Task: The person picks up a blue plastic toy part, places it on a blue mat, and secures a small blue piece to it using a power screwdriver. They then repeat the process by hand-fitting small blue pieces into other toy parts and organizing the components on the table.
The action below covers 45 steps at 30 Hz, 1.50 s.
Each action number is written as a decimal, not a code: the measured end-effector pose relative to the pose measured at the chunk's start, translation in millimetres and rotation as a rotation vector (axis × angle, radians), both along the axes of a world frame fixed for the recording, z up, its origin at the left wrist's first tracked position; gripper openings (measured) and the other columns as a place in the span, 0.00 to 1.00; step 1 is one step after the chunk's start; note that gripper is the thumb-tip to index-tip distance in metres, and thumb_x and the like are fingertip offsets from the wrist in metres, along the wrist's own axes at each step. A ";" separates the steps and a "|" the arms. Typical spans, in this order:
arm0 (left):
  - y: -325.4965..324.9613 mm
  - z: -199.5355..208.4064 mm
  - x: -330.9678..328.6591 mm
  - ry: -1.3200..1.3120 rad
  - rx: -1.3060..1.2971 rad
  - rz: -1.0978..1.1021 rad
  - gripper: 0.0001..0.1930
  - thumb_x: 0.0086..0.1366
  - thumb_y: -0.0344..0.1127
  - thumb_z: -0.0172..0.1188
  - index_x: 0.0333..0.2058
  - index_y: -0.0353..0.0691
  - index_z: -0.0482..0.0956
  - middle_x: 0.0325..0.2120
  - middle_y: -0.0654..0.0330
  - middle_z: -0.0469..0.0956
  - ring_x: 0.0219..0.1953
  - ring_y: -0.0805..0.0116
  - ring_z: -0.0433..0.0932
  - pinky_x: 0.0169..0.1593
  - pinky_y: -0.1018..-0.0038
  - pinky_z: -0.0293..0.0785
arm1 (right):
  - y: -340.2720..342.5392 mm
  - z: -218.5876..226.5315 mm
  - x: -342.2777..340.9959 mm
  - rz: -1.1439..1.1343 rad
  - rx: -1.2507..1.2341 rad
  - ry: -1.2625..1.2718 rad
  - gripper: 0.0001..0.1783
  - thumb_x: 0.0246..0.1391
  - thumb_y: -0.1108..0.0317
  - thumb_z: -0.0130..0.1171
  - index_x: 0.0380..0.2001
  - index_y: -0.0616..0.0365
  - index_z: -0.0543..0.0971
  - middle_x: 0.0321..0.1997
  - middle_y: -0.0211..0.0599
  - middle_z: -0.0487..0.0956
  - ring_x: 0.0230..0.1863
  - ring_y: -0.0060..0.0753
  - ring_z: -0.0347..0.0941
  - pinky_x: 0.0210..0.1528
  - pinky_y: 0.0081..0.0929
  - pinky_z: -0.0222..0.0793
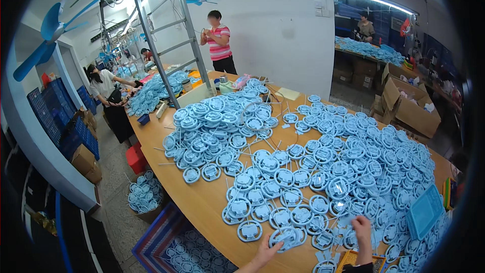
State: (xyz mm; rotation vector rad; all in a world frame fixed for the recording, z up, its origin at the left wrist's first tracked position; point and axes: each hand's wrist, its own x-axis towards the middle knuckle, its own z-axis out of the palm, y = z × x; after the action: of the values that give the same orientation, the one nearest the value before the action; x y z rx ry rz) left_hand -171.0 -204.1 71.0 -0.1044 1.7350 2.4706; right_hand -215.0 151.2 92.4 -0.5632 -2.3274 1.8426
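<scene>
At the table's near edge, my left hand (264,251) is closed on a light-blue round plastic part (285,237), its thumb resting on the upper face. The part has a ring-shaped rim and lies over other such parts. To its right, my right hand (360,226) is raised with curled fingers above the pile; whatever they pinch, if anything, is too small to make out. Below my right forearm sits an orange tray (347,259) with small pieces in it, partly hidden by the sleeve. A large pile of similar parts (353,156) spreads across the wooden table (202,207).
Blue baskets (425,212) stand at the right. A metal ladder frame (160,55) rises behind the left heap. A striped bag (151,240) and a carton (151,213), both holding parts, are on the floor. Several people work farther off; one in a striped shirt (220,45) stands by the wall.
</scene>
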 end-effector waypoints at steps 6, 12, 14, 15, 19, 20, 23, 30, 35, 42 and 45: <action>36.4 1.2 -29.7 -0.005 -0.055 0.024 0.23 0.59 0.32 0.61 0.51 0.37 0.62 0.41 0.61 0.71 0.43 0.75 0.70 0.46 0.77 0.69 | -146.7 16.5 3.5 0.346 -0.490 -0.154 0.06 0.47 0.74 0.61 0.27 0.63 0.75 0.23 0.33 0.76 0.22 0.24 0.72 0.26 0.21 0.71; 53.5 -1.6 -25.4 0.177 -0.200 0.135 0.26 0.55 0.32 0.64 0.51 0.39 0.64 0.39 0.59 0.72 0.41 0.73 0.71 0.43 0.76 0.70 | -154.7 12.0 2.3 0.194 -0.543 -0.099 0.16 0.43 0.78 0.63 0.34 0.59 0.67 0.21 0.33 0.74 0.20 0.25 0.72 0.26 0.21 0.72; 47.5 -6.0 -19.8 0.120 -0.160 0.086 0.26 0.55 0.32 0.64 0.51 0.39 0.63 0.40 0.59 0.72 0.41 0.74 0.71 0.43 0.75 0.71 | -154.0 13.6 9.9 0.213 -0.439 -0.081 0.17 0.42 0.78 0.63 0.35 0.60 0.68 0.23 0.33 0.75 0.23 0.24 0.73 0.27 0.20 0.72; 45.3 -5.2 -19.1 0.174 -0.153 0.082 0.27 0.55 0.32 0.63 0.52 0.39 0.63 0.40 0.59 0.72 0.41 0.74 0.71 0.43 0.75 0.71 | -151.6 14.2 11.0 0.225 -0.441 -0.088 0.17 0.42 0.78 0.63 0.35 0.60 0.68 0.23 0.33 0.75 0.23 0.24 0.73 0.27 0.20 0.72; 32.1 2.7 -12.6 0.016 -0.043 -0.210 0.31 0.55 0.33 0.64 0.55 0.38 0.60 0.41 0.57 0.72 0.42 0.73 0.72 0.44 0.75 0.71 | -148.1 27.3 16.6 0.255 -0.625 -0.155 0.22 0.41 0.80 0.62 0.43 0.61 0.70 0.28 0.32 0.75 0.26 0.23 0.72 0.29 0.20 0.72; 29.6 6.2 -14.5 0.003 -0.032 -0.212 0.31 0.55 0.33 0.64 0.55 0.38 0.60 0.41 0.57 0.72 0.42 0.73 0.72 0.44 0.75 0.71 | -147.0 30.2 19.1 0.247 -0.707 -0.302 0.24 0.40 0.81 0.61 0.45 0.61 0.70 0.30 0.32 0.75 0.26 0.23 0.71 0.30 0.21 0.72; 27.4 27.0 -23.4 0.192 -0.376 -0.159 0.34 0.52 0.34 0.65 0.56 0.35 0.58 0.42 0.56 0.72 0.43 0.70 0.72 0.45 0.74 0.71 | -142.5 0.1 18.9 0.322 -0.566 -0.246 0.19 0.45 0.74 0.62 0.42 0.62 0.72 0.35 0.32 0.76 0.33 0.22 0.72 0.34 0.22 0.70; 9.6 17.8 -20.1 -0.038 -0.186 -0.135 0.33 0.51 0.34 0.66 0.54 0.35 0.61 0.42 0.55 0.72 0.44 0.69 0.72 0.46 0.72 0.71 | -175.0 5.9 30.6 0.281 -0.577 -0.227 0.17 0.49 0.69 0.63 0.42 0.61 0.73 0.34 0.32 0.77 0.33 0.23 0.73 0.35 0.20 0.70; -40.1 -22.3 -62.1 -0.205 -0.240 -0.071 0.28 0.52 0.31 0.65 0.52 0.38 0.64 0.41 0.58 0.73 0.39 0.70 0.75 0.41 0.72 0.74 | -172.8 -19.0 55.4 0.449 -0.278 -0.284 0.33 0.51 0.64 0.61 0.57 0.66 0.62 0.49 0.42 0.72 0.40 0.25 0.73 0.38 0.23 0.71; -108.8 -3.6 -218.7 -0.318 -0.491 0.199 0.41 0.52 0.35 0.67 0.61 0.41 0.52 0.44 0.51 0.71 0.37 0.68 0.75 0.35 0.72 0.75 | -119.4 -25.5 50.7 0.571 -0.161 -0.244 0.26 0.52 0.63 0.60 0.52 0.65 0.70 0.42 0.36 0.77 0.37 0.21 0.72 0.40 0.21 0.69; -148.4 -64.3 -228.2 0.346 -0.877 0.478 0.38 0.52 0.33 0.66 0.60 0.38 0.56 0.51 0.47 0.65 0.39 0.67 0.74 0.34 0.74 0.72 | -88.8 -12.4 45.1 0.445 -0.068 -0.181 0.23 0.52 0.63 0.59 0.49 0.63 0.73 0.37 0.32 0.78 0.35 0.18 0.72 0.39 0.20 0.69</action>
State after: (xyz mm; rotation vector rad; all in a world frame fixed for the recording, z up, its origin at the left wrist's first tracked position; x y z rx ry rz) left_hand -399.2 -352.5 6.7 -0.1909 3.1417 1.8150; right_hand -169.8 62.4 80.0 -0.2357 -2.6915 2.1373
